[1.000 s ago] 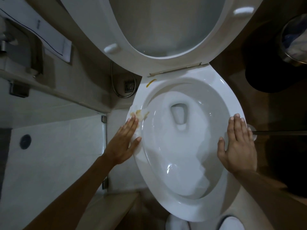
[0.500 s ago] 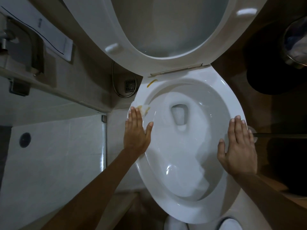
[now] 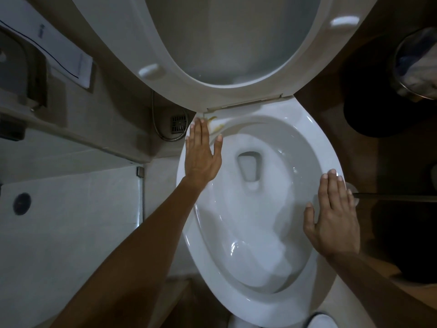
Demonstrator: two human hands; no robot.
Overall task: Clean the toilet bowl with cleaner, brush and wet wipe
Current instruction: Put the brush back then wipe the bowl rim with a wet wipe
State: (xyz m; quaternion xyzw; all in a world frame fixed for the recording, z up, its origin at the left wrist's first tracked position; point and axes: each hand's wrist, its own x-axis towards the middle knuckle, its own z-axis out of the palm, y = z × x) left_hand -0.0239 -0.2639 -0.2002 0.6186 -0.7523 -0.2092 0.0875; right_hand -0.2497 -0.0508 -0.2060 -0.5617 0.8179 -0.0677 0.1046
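I'm looking straight down at the bowl (image 3: 314, 147), seat (image 3: 179, 74) up and leaning back at the top of view. My left hand (image 3: 201, 152) lies flat on the rim at its far left, close to the hinge, fingers straight and together, thumb spread out over the inner edge. Under the fingertips there's a wipe (image 3: 216, 129), white, with yellow smears; only a small part of it shows past the fingers, so I can't say how it's folded. The hand presses it down with flat fingers, nothing curled around it. Just beyond, a yellow stain (image 3: 212, 118) sits on the rim right by the hinge, touching the wipe's far edge or nearly so; I can't tell which.

My right hand (image 3: 335, 218) rests palm down on the right edge of the rim, fingers straight, thumb out toward the basin, holding nothing. Just beside its fingers a dark handle (image 3: 397, 197) runs off to the right edge of view; what's at its near end is hidden behind the hand.

Water sits in the outlet (image 3: 248, 166) at the middle of the bowl. The porcelain is glossy with highlights near the front.

Left of the bowl, a floor drain (image 3: 179, 124) with a metal hose (image 3: 156, 119) looping round it. Further left, a white shower tray (image 3: 71, 209). Top right, a bin (image 3: 416, 65) with crumpled stuff in it.
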